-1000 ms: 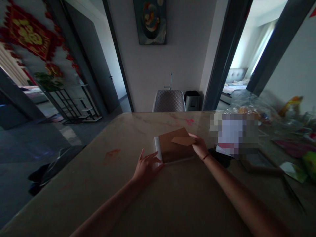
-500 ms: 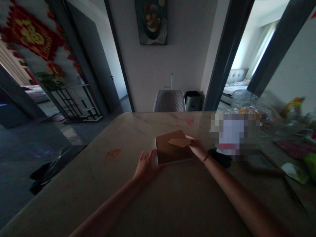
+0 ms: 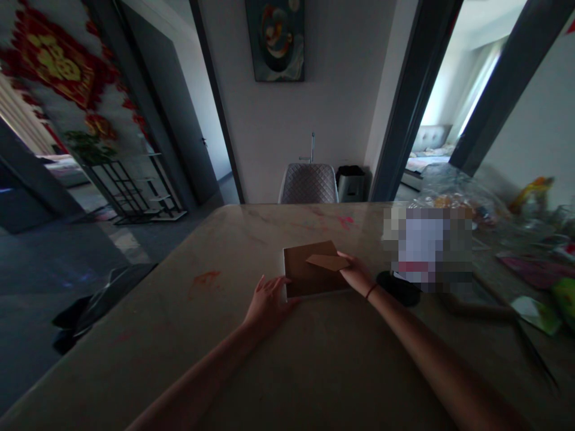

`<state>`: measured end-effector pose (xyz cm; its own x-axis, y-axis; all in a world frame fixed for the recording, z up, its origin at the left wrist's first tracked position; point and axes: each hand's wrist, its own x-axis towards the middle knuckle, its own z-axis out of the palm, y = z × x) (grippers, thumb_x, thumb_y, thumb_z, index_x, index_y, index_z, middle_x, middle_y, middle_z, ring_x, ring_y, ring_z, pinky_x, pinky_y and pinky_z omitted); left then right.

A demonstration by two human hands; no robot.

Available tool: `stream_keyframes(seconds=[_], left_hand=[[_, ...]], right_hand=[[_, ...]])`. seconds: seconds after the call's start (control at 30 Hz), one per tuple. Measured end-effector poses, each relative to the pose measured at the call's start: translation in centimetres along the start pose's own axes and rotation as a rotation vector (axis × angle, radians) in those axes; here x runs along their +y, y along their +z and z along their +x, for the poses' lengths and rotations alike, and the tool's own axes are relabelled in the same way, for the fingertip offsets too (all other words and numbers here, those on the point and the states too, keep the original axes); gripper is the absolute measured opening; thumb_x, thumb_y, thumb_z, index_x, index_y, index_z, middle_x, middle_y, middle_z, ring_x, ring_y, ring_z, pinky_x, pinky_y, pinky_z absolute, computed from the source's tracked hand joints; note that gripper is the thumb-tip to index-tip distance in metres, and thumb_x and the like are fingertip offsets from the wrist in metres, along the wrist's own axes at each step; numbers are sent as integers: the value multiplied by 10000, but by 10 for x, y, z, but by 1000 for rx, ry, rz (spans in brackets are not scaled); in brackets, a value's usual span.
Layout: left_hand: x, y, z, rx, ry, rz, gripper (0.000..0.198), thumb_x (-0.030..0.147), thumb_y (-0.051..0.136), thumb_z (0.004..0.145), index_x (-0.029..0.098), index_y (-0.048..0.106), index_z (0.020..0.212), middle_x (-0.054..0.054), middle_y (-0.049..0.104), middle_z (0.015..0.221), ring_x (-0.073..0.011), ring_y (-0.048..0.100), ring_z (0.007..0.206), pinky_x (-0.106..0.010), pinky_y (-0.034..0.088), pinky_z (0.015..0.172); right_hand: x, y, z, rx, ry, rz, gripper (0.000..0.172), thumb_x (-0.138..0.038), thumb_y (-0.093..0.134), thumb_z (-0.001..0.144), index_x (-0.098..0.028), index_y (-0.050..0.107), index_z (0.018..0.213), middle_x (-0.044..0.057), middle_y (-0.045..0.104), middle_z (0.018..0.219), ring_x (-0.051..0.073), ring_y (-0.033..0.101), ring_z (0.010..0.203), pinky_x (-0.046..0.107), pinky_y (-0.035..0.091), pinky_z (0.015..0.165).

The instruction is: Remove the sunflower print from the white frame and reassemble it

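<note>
A flat picture frame (image 3: pixel 299 271) with a brown backing board and thin white edges lies face down on the table, at the middle of the view. A pointed brown stand flap (image 3: pixel 324 262) rests across its back. My left hand (image 3: pixel 267 299) grips the near left corner, fingertips on the left edge and thumb along the near edge. At the right side my right hand (image 3: pixel 356 275) is closed around the wide end of the flap, by the frame's right edge. Its fingertips are partly hidden.
The stone-look table (image 3: pixel 224 359) bears reddish stains (image 3: pixel 206 278). On the right stand a dark round object (image 3: pixel 399 290), a blurred-out item (image 3: pixel 424 245), a dark-framed tray (image 3: pixel 480 302) and clear plastic bags (image 3: pixel 453 191). A quilted chair (image 3: pixel 309 182) stands beyond the far edge.
The far edge of the frame has dropped slightly, and the flap has tilted a little. My right hand has shifted slightly down; my left hand has barely moved.
</note>
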<state>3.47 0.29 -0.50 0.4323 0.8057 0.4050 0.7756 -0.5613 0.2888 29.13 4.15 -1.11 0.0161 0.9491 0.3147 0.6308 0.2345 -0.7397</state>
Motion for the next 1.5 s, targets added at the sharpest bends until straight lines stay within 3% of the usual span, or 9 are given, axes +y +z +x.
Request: stream_keyframes(seconds=[0.23, 0.47, 0.67, 0.93, 1.2, 1.5], left_hand=[[-1, 1, 0, 27, 19, 61, 431, 514, 543, 742, 194, 548, 1030, -105, 606, 1101, -261, 547, 1046, -540, 302, 973], [0, 1, 0, 28, 12, 70, 419, 481, 563, 740, 189, 553, 1040, -115, 584, 1143, -263, 521, 1085, -527, 314, 969], [-1, 1, 0, 12, 12, 67, 423, 488, 548, 751, 224, 548, 1082, -94, 574, 1161, -252, 512, 1094, -525, 309, 970], [1, -1, 1, -54, 130, 138, 451, 444, 457, 824, 305, 443, 1253, -82, 254, 1440, -309, 249, 1297, -589, 238, 986], [0, -1, 5, -172, 154, 112, 451, 377, 428, 851, 235, 409, 1278, -70, 424, 1348, -262, 318, 1273, -535, 248, 1014], [2, -1, 8, -248, 182, 185, 400, 314, 414, 873, 203, 443, 1256, -62, 468, 1316, -214, 382, 1237, -444, 258, 1033]], right_hand=[[-6, 1, -1, 46, 35, -170, 375, -185, 473, 744, -148, 599, 1095, 122, 634, 1079, 244, 582, 1011, 362, 462, 860], [-8, 2, -4, 68, -73, -326, 278, -162, 479, 729, -160, 642, 953, 100, 639, 1006, 213, 577, 966, 343, 448, 870], [3, 18, -8, 59, -136, -241, 429, -267, 475, 773, -192, 509, 1194, 91, 526, 1241, 223, 500, 1126, 394, 389, 974], [8, 19, -11, -75, -158, -272, 487, -383, 440, 815, -208, 437, 1270, 74, 376, 1376, 227, 367, 1246, 415, 303, 1037], [4, 18, -13, -124, -75, -192, 625, -465, 487, 776, -204, 342, 1326, 92, 378, 1372, 235, 311, 1277, 416, 256, 1056], [3, 16, -14, -139, -51, -127, 662, -475, 535, 735, -199, 358, 1311, 104, 411, 1341, 241, 342, 1254, 421, 278, 1035]])
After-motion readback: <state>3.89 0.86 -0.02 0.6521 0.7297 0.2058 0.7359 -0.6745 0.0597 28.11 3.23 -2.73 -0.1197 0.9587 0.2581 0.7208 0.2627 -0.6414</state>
